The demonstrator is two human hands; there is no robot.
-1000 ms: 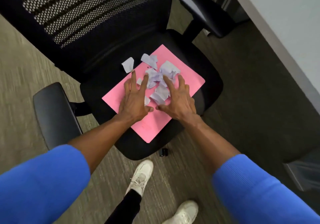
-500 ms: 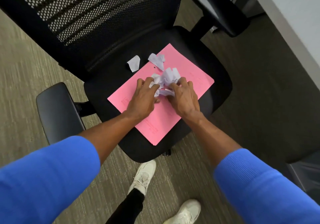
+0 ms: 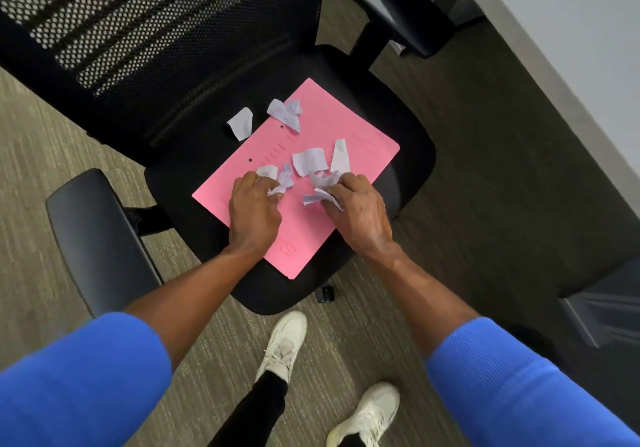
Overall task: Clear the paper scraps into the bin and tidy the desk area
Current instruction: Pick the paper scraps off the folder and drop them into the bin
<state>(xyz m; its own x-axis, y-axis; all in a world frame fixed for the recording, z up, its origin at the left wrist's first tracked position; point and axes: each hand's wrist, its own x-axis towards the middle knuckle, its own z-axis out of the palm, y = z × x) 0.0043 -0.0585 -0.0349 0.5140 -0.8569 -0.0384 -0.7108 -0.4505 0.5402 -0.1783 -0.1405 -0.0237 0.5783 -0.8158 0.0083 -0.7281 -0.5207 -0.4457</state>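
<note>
A pink folder (image 3: 360, 135) lies on the seat of a black office chair (image 3: 408, 183). Several pale lilac paper scraps (image 3: 309, 161) are scattered on it. One scrap (image 3: 240, 124) lies on the seat just off the folder's far-left edge, and a crumpled one (image 3: 285, 114) sits at the folder's far corner. My left hand (image 3: 252, 211) rests on the folder with its fingers closed on a few scraps. My right hand (image 3: 360, 214) is closed on a bunch of scraps beside it. No bin is in view.
The chair's mesh back (image 3: 145, 31) fills the upper left, with armrests at the left (image 3: 97, 239) and the far right (image 3: 391, 7). A grey desk edge (image 3: 554, 59) runs along the right. My white shoes (image 3: 284, 346) stand on the carpet below.
My hands first swept the scraps together into a pile, then drew apart, each closed on a share. A few scraps have dropped loose on the folder between and beyond them.
</note>
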